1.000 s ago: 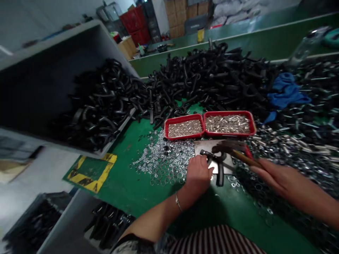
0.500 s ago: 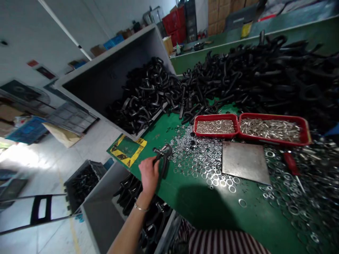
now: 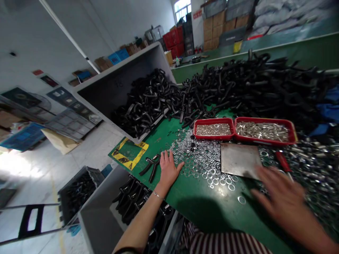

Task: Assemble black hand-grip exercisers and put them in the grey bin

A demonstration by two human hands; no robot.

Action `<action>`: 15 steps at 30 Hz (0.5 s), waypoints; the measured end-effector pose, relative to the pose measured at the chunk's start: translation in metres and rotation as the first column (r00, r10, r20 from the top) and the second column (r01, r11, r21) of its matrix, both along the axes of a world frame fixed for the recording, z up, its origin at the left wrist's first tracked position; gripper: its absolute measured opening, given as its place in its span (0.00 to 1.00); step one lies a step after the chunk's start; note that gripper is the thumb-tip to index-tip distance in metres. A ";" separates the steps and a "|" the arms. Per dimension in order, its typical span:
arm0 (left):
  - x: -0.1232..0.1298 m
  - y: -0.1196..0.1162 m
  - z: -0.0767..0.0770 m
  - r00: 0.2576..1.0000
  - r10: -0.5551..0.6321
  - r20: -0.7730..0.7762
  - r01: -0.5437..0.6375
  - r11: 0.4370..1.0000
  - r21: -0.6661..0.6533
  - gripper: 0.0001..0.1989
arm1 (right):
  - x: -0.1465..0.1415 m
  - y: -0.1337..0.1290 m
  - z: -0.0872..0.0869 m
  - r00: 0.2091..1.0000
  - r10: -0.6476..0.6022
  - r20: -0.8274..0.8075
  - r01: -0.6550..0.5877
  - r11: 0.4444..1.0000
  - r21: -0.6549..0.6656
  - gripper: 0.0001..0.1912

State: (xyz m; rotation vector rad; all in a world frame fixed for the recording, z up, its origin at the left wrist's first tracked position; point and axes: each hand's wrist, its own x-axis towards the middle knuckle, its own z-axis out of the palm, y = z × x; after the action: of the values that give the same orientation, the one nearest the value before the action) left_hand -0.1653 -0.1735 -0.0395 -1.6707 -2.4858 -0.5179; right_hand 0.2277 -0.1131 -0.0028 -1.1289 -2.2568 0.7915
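My left hand (image 3: 168, 170) lies on the green tabletop with its fingers stretched out and nothing in them. Just left of it rests a black two-legged part (image 3: 151, 165) with a short bar across its top. Past its thumb, small metal rings (image 3: 197, 160) are scattered in a loose patch. Over the right of the table, my right hand (image 3: 284, 195) is blurred, fingers spread, holding nothing I can see. Its fingertips overlap the near right corner of a flat metal plate (image 3: 238, 158). A red-handled screwdriver (image 3: 283, 161) lies just beyond that hand.
Two red trays, one of tiny metal pieces (image 3: 214, 129) and one of pins (image 3: 262, 130), stand behind the plate. Black parts (image 3: 238, 81) heap up at the back. A grey bin (image 3: 116, 76) lies tipped at the left; another grey bin (image 3: 97, 215) sits below the table edge.
My left hand has let go of the black two-legged part, which now lies further left, and has moved rightward and opened. My right hand has come into view. The camera view has shifted slightly.
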 end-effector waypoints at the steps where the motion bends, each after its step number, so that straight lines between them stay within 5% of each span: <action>1: 0.003 0.004 -0.005 0.999 0.034 -0.028 -0.034 0.999 -0.023 0.41 | -0.026 -0.007 -0.013 0.993 0.111 0.048 -0.115 0.989 0.094 0.29; 4: 0.017 0.017 -0.013 0.997 0.041 -0.072 -0.043 0.999 -0.028 0.37 | -0.100 -0.015 -0.045 0.842 0.481 0.246 -0.538 0.786 0.306 0.35; 6: 0.031 0.031 -0.015 0.998 0.009 -0.067 -0.010 1.000 -0.006 0.37 | -0.132 -0.004 -0.054 0.813 0.509 0.284 -0.583 0.721 0.375 0.33; 11: 0.054 0.084 -0.013 0.999 -0.038 0.006 0.038 0.999 0.030 0.34 | -0.152 0.046 -0.044 0.839 0.445 0.314 -0.544 0.714 0.441 0.29; 15: 0.034 0.099 -0.006 0.966 -0.221 0.134 0.211 0.974 0.085 0.26 | -0.140 0.037 -0.036 0.854 0.427 0.296 -0.519 0.724 0.453 0.26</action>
State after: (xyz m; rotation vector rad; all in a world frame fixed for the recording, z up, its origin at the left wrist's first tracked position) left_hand -0.1314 -0.0749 -0.0457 -1.9537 -2.3571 -0.7640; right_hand 0.0879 -0.0763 -0.0391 -0.3637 -2.7205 0.2053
